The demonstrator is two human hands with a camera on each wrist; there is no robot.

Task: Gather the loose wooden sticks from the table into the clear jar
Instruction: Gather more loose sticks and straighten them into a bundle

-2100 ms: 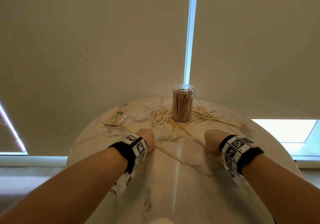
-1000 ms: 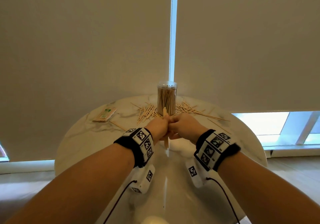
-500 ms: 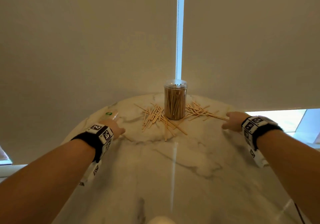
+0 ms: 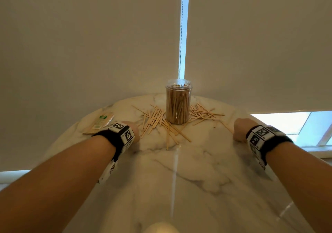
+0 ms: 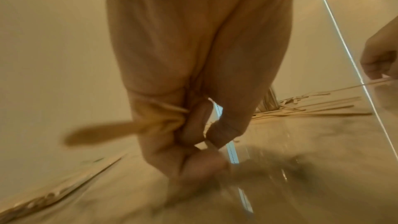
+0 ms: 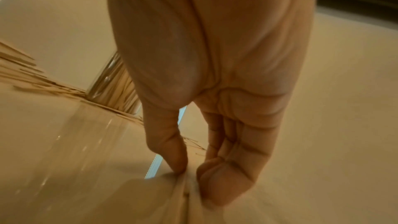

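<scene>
The clear jar [image 4: 178, 103] stands at the far middle of the table, packed with upright wooden sticks. Loose sticks lie in a pile to its left [image 4: 154, 120] and another to its right [image 4: 203, 114]. My left hand [image 4: 132, 130] is low over the table at the left pile's near-left edge. In the left wrist view it [image 5: 206, 149] grips a small bunch of sticks [image 5: 103, 131] in curled fingers, thumb and forefinger down at the table. My right hand [image 4: 240, 130] is near the right rim; its thumb and fingers [image 6: 189, 175] pinch a single stick [image 6: 186, 198] lying on the table.
A flat packet with a green label [image 4: 100, 123] lies at the far left, just behind my left wrist. The marble table [image 4: 179, 178] is round, and its rim runs close to my right hand. Window blinds hang right behind the jar.
A second ago both hands met in front of the jar; they then spread apart. Since half a second ago the left hand has shifted right from the packet toward the left pile.
</scene>
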